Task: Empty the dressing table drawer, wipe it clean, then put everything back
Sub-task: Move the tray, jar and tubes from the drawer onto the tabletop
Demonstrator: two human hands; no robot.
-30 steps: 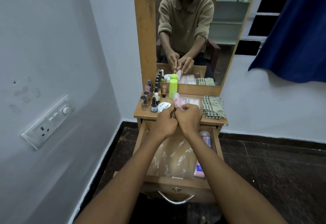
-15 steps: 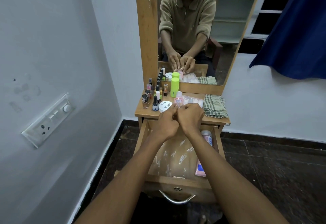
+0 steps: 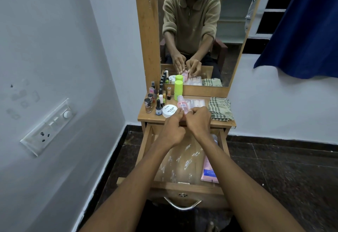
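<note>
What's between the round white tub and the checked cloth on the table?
In the head view, the pink bottle and a clear box lie between the white tub and the checked cloth; both hands' fingertips reach in there too.

A bedroom corner in a home: a wooden dressing table with a tall mirror (image 3: 225,30) stands against a plain white wall. Nail polish bottles (image 3: 158,106) and cosmetics crowd its tabletop (image 3: 144,117) below the mirror. Left of the mirror is a wall socket panel (image 3: 48,128); right of it hangs a blue curtain (image 3: 301,30).
</note>
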